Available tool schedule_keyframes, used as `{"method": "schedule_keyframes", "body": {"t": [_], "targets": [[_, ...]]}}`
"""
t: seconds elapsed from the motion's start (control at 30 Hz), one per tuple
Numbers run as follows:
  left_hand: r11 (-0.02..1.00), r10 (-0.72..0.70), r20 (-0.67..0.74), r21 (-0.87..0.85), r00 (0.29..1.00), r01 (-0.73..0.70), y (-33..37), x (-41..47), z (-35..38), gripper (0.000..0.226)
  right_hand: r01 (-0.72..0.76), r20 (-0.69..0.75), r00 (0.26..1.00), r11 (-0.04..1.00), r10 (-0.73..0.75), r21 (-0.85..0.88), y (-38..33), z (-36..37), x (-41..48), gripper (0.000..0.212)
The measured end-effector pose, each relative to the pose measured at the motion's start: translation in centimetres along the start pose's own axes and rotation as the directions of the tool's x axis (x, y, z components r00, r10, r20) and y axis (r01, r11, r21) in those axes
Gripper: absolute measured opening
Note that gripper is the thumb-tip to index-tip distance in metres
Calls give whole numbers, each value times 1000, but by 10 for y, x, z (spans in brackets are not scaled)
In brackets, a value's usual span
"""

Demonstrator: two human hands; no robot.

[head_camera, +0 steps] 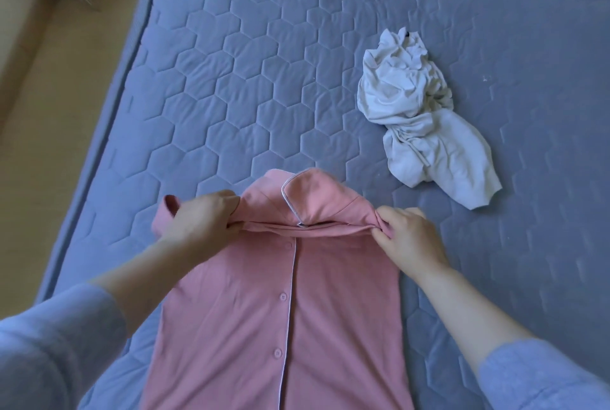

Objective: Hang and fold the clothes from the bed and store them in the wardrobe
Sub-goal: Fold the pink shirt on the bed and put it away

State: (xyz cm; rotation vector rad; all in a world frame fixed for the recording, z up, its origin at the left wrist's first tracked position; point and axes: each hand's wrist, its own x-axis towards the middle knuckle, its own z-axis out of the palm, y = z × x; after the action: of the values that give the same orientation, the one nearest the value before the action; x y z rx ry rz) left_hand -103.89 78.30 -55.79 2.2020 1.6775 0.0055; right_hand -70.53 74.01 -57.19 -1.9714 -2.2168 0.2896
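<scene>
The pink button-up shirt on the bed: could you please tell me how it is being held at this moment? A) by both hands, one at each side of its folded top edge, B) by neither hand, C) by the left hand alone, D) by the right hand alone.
A: the left hand and the right hand each pinch an end of the fold across the pink shirt, near its collar.

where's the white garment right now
In the head view, the crumpled white garment lies on the blue bed, up and right of the pink shirt.
</scene>
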Motion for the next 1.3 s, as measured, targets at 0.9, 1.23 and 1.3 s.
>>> {"method": "schedule_keyframes", "body": {"t": [0.9, 1.23, 1.3], "targets": [[823, -296, 166, -455, 941, 339, 21, -110, 135, 33, -623, 464, 782, 538, 415, 568, -52, 107, -103, 25], [951, 152, 98, -285, 983, -118, -1, -179, 140, 45, -23, 275, 960, 960, -57, 278, -40, 103, -222, 44], [930, -23, 40, -367, 999, 36, -2, -184, 146, 27, -210, 250, 959, 925, 132, 316, -33, 106, -228, 42]]}}
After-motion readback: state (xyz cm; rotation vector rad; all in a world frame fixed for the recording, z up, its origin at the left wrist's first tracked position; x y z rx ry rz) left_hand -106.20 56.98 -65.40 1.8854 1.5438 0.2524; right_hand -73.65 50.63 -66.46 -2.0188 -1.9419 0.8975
